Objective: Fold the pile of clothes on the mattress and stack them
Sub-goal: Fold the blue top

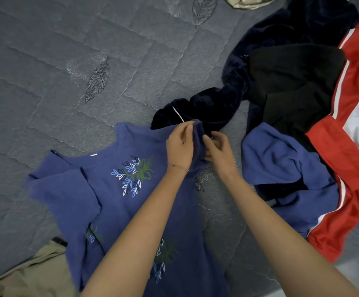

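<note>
Sleeve [198, 142] of the blue shirt [114, 200], at one o'clock, is pinched by left hand [179, 146] and right hand [218, 150], likely straightening it before folding.

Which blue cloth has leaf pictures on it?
The blue top gripped by the left hand and right hand. The other blue cloth beside the red jacket is plain.

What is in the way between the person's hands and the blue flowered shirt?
Nothing visible: the left hand and right hand hold a sleeve of the blue flowered shirt. The dark navy garment lies just beyond it.
</note>
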Available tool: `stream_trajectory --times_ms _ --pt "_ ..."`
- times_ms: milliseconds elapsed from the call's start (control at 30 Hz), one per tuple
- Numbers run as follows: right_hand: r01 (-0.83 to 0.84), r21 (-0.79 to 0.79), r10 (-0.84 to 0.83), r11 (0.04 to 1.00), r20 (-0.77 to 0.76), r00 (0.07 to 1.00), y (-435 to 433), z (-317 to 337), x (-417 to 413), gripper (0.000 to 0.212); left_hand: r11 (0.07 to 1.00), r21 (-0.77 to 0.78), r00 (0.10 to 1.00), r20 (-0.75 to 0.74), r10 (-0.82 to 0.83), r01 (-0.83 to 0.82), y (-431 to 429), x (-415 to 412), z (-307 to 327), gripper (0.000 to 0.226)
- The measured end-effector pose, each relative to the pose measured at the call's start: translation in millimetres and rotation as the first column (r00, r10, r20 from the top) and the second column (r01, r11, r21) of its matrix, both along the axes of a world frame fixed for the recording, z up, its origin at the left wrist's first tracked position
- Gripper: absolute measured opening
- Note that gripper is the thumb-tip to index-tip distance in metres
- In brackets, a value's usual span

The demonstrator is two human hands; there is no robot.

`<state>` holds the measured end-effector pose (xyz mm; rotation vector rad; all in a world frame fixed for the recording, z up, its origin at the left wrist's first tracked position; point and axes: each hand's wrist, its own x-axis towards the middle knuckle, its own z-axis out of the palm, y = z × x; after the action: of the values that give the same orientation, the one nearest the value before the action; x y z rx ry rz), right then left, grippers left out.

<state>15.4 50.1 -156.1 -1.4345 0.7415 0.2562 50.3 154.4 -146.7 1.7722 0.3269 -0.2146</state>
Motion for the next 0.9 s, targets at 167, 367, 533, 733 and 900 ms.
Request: stream_trajectory --times_ms 167,367,533,733,900 --pt "-0.174 -0.141 0.173 0.975 -0.018 0.985 4 1 -3 0.038 0.993 -0.064 0.988 -0.114 -0.103 0.097 12 -14 1 0.032" --pt "-0.151 -0.455 0.183 0.878 0.027 0.983 35 12 4 0.016 0.680 0.699 0.972 -0.103 -0.212 0.222 75 -49 -11 0.048" --pt "-0.241 -0.500 0.367 0.832 0.170 0.914 85 27 -2 0.022 0.416 0.839 0.935 -0.331 -0.124 0.352 144 -84 -34 0.067" --pt "-0.613 -0.500 0.722 0.612 0.037 0.691 148 7 -18 0.048 0.350 0.881 0.948 -0.303 -0.095 0.317 196 -109 -39 0.073" --pt "-0.679 -0.633 0.822 0.371 -0.116 0.557 166 -10 -43 0.056 0.352 0.860 0.926 -0.371 -0.062 0.369 226 -130 -44 0.080"
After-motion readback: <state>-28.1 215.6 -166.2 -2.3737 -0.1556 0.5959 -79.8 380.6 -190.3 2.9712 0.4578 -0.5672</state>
